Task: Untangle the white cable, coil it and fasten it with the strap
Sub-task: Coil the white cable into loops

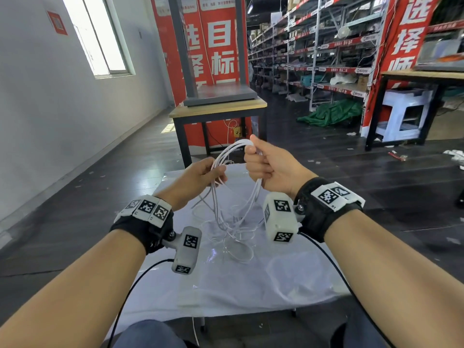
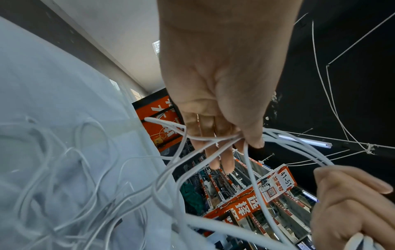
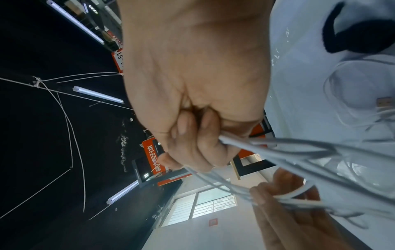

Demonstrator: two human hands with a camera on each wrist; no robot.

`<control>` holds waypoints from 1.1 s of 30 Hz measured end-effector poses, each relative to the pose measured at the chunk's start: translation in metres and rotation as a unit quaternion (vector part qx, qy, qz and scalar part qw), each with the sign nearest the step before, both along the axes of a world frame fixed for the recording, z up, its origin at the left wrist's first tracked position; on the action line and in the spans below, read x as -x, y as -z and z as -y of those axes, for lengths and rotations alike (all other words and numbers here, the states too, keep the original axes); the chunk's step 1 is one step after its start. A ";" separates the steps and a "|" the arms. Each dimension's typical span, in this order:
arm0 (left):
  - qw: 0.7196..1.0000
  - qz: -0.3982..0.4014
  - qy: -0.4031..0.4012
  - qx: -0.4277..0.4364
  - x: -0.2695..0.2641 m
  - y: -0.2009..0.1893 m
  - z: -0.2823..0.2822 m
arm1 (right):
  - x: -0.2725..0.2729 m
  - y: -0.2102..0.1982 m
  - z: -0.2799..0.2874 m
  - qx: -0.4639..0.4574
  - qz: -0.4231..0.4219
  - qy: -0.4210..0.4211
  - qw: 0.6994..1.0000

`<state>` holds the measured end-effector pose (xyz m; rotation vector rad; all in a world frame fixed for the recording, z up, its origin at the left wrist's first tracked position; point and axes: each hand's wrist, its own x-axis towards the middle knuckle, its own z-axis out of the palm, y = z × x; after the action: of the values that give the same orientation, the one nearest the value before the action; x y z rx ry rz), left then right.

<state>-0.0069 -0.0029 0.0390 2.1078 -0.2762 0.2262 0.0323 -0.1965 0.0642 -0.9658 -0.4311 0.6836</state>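
A long thin white cable (image 1: 232,212) hangs in several loose loops between my hands, with a tangled heap of it resting on the white cloth below. My right hand (image 1: 261,163) is raised in a fist that grips a bundle of the cable's strands (image 3: 245,143). My left hand (image 1: 211,172), a little lower and to the left, pinches several strands (image 2: 215,138) between thumb and fingers. A plug end of the cable (image 3: 384,103) lies on the cloth. No strap shows in any view.
The low table (image 1: 251,285) in front of my knees is covered by a white cloth. A wooden-topped table (image 1: 218,109) stands just behind it. Dark floor, warehouse shelving (image 1: 313,46) and another table (image 1: 421,76) lie to the right; a white wall runs along the left.
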 end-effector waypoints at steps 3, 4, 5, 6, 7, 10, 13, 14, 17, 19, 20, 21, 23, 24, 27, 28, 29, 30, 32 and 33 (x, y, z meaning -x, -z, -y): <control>0.999 -0.031 0.015 0.041 -0.001 0.008 0.006 | -0.003 -0.004 0.001 -0.052 -0.032 0.023 0.998; 0.997 -0.036 0.028 0.056 -0.001 0.010 0.008 | -0.002 -0.006 0.001 -0.067 -0.036 0.029 0.997; 0.997 -0.040 0.036 0.060 0.000 0.011 0.009 | -0.003 -0.008 0.002 -0.084 -0.041 0.037 0.995; 0.997 -0.046 0.041 0.046 -0.001 0.013 0.009 | -0.004 -0.010 0.003 -0.103 -0.048 0.049 0.992; 0.998 -0.051 0.041 0.016 -0.003 0.016 0.008 | -0.005 -0.012 0.006 -0.121 -0.056 0.062 0.989; 0.993 -0.063 0.011 -0.099 -0.009 0.028 0.000 | -0.011 -0.019 0.015 -0.164 -0.068 0.103 0.979; 0.986 -0.055 -0.057 -0.149 -0.010 0.037 -0.012 | -0.015 -0.019 0.021 -0.185 -0.066 0.154 0.968; 0.983 -0.058 -0.075 -0.157 -0.010 0.040 -0.016 | -0.016 -0.018 0.022 -0.192 -0.069 0.170 0.964; 0.966 -0.064 -0.111 -0.226 -0.009 0.045 -0.023 | -0.021 -0.016 0.023 -0.211 -0.089 0.230 0.946; 0.947 -0.053 -0.129 -0.290 -0.008 0.051 -0.030 | -0.024 -0.015 0.025 -0.211 -0.094 0.278 0.932; 0.937 -0.055 -0.138 -0.316 -0.008 0.055 -0.035 | -0.025 -0.014 0.026 -0.211 -0.091 0.301 0.926; 0.932 -0.062 -0.153 -0.324 -0.007 0.058 -0.039 | -0.026 -0.014 0.029 -0.212 -0.086 0.323 0.918; 0.945 -0.081 -0.195 -0.251 -0.007 0.064 -0.046 | -0.028 -0.013 0.033 -0.212 -0.079 0.360 0.905; 0.958 -0.098 -0.217 -0.159 -0.006 0.066 -0.048 | -0.028 -0.014 0.035 -0.211 -0.079 0.375 0.899; 0.949 -0.159 -0.211 0.172 0.001 0.067 -0.042 | -0.029 -0.011 0.037 -0.204 -0.094 0.424 0.877; 0.936 -0.173 -0.190 0.242 0.003 0.065 -0.039 | -0.029 -0.009 0.038 -0.203 -0.102 0.442 0.868; 0.925 -0.180 -0.167 0.289 0.005 0.063 -0.037 | -0.030 -0.006 0.038 -0.198 -0.108 0.462 0.858; 0.922 -0.184 -0.149 0.307 0.006 0.061 -0.035 | -0.031 -0.004 0.039 -0.190 -0.114 0.483 0.847; 0.942 -0.179 -0.138 0.249 0.006 0.056 -0.033 | -0.033 0.002 0.040 -0.172 -0.117 0.516 0.831; 0.959 -0.163 -0.143 0.182 0.006 0.053 -0.032 | -0.034 0.004 0.041 -0.165 -0.116 0.525 0.827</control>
<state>-0.0125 0.0287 -0.0141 1.7746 0.2518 0.0864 0.0665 -0.2373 0.0599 -0.6306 0.2280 -0.2879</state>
